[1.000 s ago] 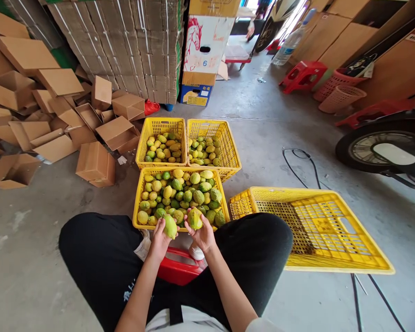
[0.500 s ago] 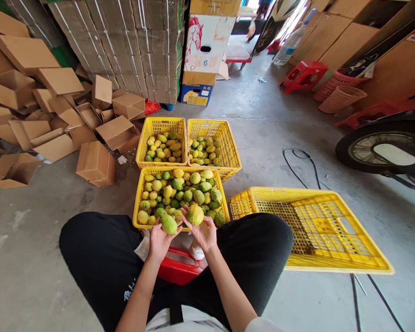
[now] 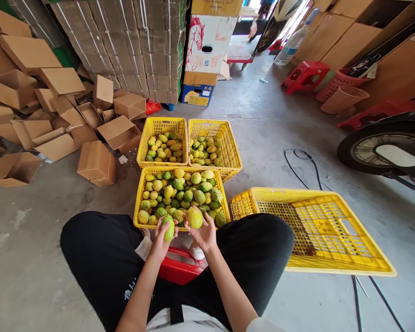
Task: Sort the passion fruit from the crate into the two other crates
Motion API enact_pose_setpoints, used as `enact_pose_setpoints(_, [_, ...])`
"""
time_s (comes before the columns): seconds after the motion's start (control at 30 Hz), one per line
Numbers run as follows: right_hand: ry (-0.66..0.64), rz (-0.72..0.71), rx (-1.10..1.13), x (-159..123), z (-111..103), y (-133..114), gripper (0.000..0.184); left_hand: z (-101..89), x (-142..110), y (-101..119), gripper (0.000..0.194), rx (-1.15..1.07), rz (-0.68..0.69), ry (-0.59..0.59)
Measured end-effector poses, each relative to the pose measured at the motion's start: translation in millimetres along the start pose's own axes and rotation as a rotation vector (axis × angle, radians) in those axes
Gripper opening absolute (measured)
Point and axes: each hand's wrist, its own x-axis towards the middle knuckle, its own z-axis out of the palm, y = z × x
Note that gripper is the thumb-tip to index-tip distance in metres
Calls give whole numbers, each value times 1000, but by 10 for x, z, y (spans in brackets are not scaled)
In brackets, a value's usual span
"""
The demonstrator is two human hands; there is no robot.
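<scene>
My left hand (image 3: pixel 159 239) has its fingers wrapped round a green lemon (image 3: pixel 168 229), which stands nearly on end. In my right hand (image 3: pixel 206 235), a yellow lemon (image 3: pixel 194 218) rests on the fingers with the palm turned up. The two hands are side by side and apart, between my knees. Just beyond them is a yellow plastic crate (image 3: pixel 139 196) filled with green and yellow lemons, its front edge near my fingertips.
Two more yellow crates (image 3: pixel 144 138) with lemons stand behind. A larger yellow crate (image 3: pixel 327 226) lies by my right knee. Cardboard boxes (image 3: pixel 97 161) are heaped at left. A red stool (image 3: pixel 306 76), a black cable (image 3: pixel 307 159) and a vehicle wheel (image 3: pixel 363 147) are at right.
The green lemon has turned from lying slanted to nearly upright in my left hand. The yellow lemon has rolled slightly in my right hand, showing a plainer yellow side.
</scene>
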Motion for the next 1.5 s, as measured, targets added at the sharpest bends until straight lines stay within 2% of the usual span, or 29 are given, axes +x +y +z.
enact_pose_setpoints(0.1, [-27,-20,-4,-3,42,-32,36,-9,25,13,38,-99,-52,-4])
enact_pose_setpoints(0.2, [-9,-28,-20,3,66,-26,45,-9,45,6,42,-150,-64,45])
enact_pose_setpoints(0.3, [-12,-24,-44,0,68,-5,57,-3,46,-16,39,-99,-45,104])
enact_pose_setpoints(0.37, [-33,8,-57,-8,54,4,59,-2,35,-27,46,-33,-30,98])
enact_pose_setpoints(0.43, [-43,46,-54,-10,29,17,57,-1,18,-32,54,32,-41,56])
enact_pose_setpoints(0.53, [-29,61,-44,3,-4,47,49,9,-2,-35,56,89,-64,11])
enact_pose_setpoints(0.7, [-12,-27,-72,24,-9,59,54,4,8,-31,55,87,2,25])
enact_pose_setpoints(0.83, [-24,8,-36,11,13,4,49,-33,37,-1,43,11,-27,7])
enact_pose_setpoints(0.93, [-38,52,-14,6,28,-23,48,-38,42,22,38,-101,-72,39])
enact_pose_setpoints(1.03, [-24,48,-18,18,38,-23,50,-17,32,13,42,-143,-60,70])
enact_pose_setpoints(1.2, [29,38,11,49,31,-3,43,-4,2,-46,40,-24,-50,73])
enact_pose_setpoints(1.4, [63,74,63,71,-49,26,32,-1,-1,-40,53,75,-17,169])
enact_pose_setpoints(1.5, [61,98,73,62,-76,28,45,16,3,-35,59,68,-5,136])
